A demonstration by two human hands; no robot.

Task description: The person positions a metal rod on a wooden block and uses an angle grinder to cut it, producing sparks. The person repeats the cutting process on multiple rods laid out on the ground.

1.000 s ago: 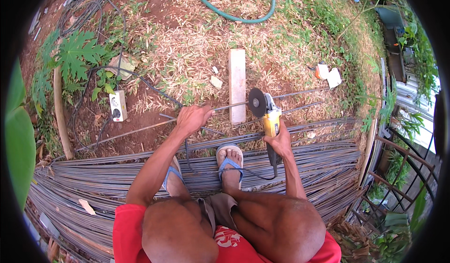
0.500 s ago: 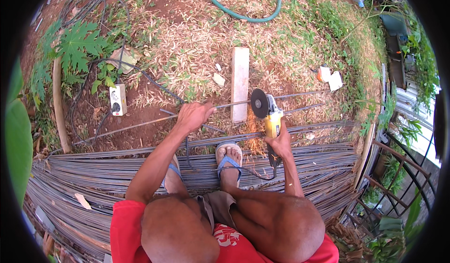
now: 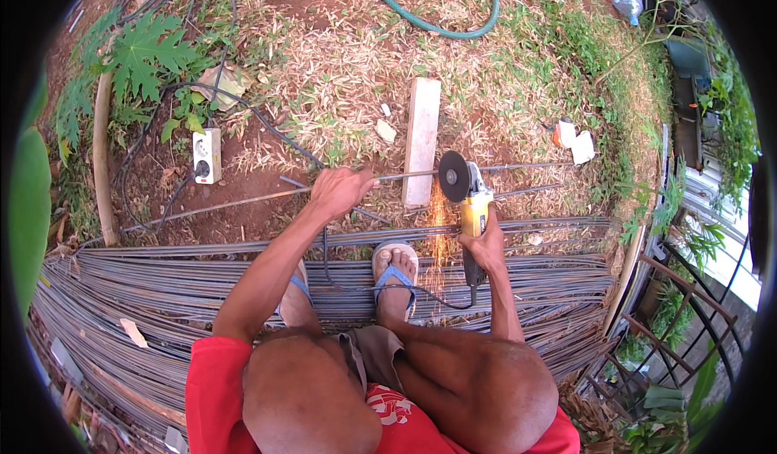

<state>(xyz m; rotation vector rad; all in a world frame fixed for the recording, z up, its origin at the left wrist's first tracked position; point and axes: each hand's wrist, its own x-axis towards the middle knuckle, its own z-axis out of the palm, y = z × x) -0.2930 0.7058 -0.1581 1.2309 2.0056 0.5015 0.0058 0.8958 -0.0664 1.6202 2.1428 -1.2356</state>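
My left hand is closed around a long thin steel rod, which runs sideways across a pale wooden block. In my right hand is a yellow and black angle grinder, gripped by its body. Its dark disc meets the rod just right of the block. Orange sparks stream down from the contact toward my right foot. A second, shorter rod lies on the ground behind the grinder.
Many steel rods lie bundled under my sandalled feet. A power strip with black cable stands at the left beside a wooden stake. A green hose curves at the far side. A metal frame stands at right.
The view has shifted slightly. My hands keep the same hold on rod and grinder, and the spark stream has become denser and more vertical.
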